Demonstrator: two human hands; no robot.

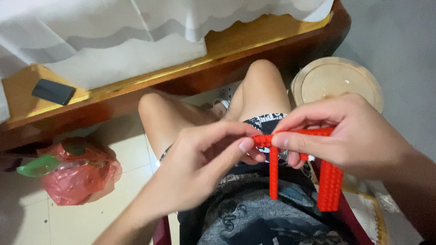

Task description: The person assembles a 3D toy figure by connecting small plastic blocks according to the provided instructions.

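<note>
I see the left hand and right hand meeting above the lap, both grips closed in a pinch on 1 red studded brick assembly. 2 red strips hang from it: a thin one and a wider one. The fingers hide the joint between the pieces. A round clear lidded container stands on the floor behind the right hand; its contents are hard to make out. A red plastic bag lies below the table's front edge, contents hidden. A dark phone rests near the table's left end.
</note>
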